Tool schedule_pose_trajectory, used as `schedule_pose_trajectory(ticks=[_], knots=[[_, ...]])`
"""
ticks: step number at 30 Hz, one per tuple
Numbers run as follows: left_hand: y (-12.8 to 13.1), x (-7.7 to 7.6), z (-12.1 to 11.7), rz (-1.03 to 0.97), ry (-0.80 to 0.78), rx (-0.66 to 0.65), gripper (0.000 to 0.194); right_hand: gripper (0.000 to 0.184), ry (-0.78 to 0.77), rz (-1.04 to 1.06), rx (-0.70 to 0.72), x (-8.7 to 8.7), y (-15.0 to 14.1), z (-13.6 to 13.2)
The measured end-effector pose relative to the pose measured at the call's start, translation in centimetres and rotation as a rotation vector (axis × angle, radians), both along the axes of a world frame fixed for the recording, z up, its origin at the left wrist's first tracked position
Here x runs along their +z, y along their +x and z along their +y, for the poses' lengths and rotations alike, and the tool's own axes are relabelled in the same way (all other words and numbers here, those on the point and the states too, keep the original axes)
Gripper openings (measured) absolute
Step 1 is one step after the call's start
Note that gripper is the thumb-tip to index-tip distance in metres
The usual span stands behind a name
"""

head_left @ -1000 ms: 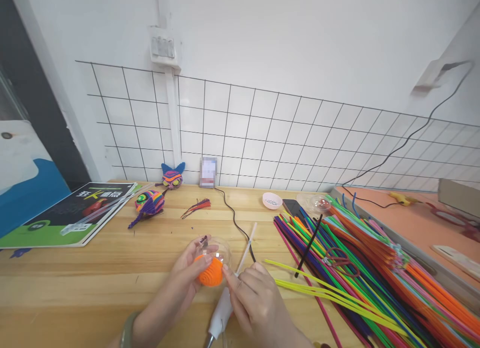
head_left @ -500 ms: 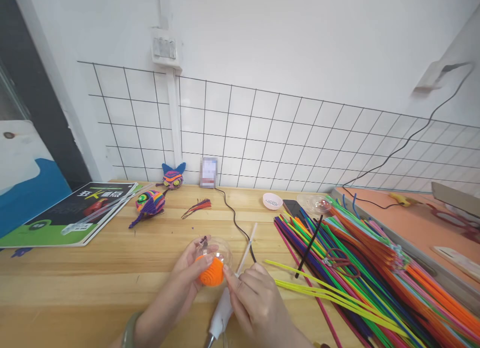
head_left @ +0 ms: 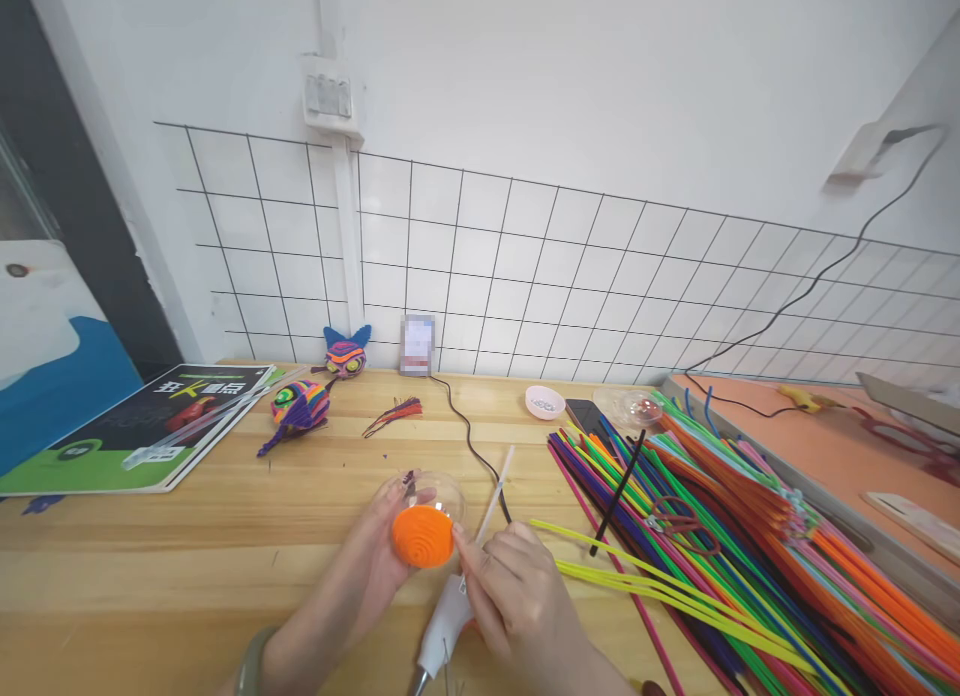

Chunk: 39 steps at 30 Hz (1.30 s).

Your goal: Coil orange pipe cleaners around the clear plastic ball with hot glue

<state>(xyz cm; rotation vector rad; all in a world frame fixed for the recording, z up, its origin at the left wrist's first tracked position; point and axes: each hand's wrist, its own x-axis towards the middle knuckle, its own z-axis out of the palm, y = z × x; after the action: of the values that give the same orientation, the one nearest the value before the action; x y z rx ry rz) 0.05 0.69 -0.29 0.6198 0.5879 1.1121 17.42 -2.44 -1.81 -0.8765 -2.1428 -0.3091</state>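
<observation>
My left hand [head_left: 375, 561] is wrapped round a clear plastic ball [head_left: 439, 496] whose front is covered by a coiled orange pipe cleaner disc [head_left: 423, 536]. My right hand [head_left: 517, 601] is curled beside it, fingertips at the disc's right edge, pinching something I cannot make out. Under my right hand a white glue gun [head_left: 444, 626] lies on the wooden table [head_left: 187, 536], with a white glue stick [head_left: 495, 496] poking up past my fingers.
A big pile of coloured pipe cleaners [head_left: 720, 536] fills the right side, with red scissors [head_left: 679, 521] on it. A black cable [head_left: 472, 441] runs to the wall. Two finished pipe-cleaner figures [head_left: 300, 408] and a book [head_left: 135, 426] sit at the left. A pink dish [head_left: 544, 402] stands behind.
My left hand has turned the ball so the orange disc faces the camera more fully. My right hand has slid slightly lower along the disc's right edge.
</observation>
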Motion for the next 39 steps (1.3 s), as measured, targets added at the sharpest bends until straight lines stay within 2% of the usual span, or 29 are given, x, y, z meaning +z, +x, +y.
schedule_pose_trajectory(ticks=[8, 15, 20, 27, 30, 35, 39], knots=[[0.0, 0.6, 0.0, -0.025, 0.026, -0.031, 0.030, 0.039, -0.010, 0.007, -0.001, 0.0, 0.4, 0.3], [0.0, 0.4, -0.3, 0.016, 0.052, 0.008, 0.016, 0.039, -0.019, 0.018, 0.018, 0.2, 0.4, 0.3], [0.3, 0.1, -0.4, 0.094, 0.013, 0.064, 0.026, 0.035, -0.024, -0.006, 0.022, 0.1, 0.2, 0.2], [0.6, -1.7, 0.1, 0.186, 0.008, 0.151, 0.050, 0.032, -0.007, -0.025, 0.023, 0.1, 0.1, 0.0], [0.6, -1.7, 0.2, 0.233, 0.010, 0.173, 0.056, 0.031, -0.001, -0.031, 0.027, 0.2, 0.0, 0.1], [0.7, -0.9, -0.1, 0.275, -0.006, 0.160, 0.053, 0.032, -0.002, -0.060, 0.025, 0.0, -0.1, 0.2], [0.8, -1.0, 0.0, 0.267, -0.012, 0.191, 0.049, 0.035, -0.014, -0.075, 0.021, -0.1, -0.2, 0.1]])
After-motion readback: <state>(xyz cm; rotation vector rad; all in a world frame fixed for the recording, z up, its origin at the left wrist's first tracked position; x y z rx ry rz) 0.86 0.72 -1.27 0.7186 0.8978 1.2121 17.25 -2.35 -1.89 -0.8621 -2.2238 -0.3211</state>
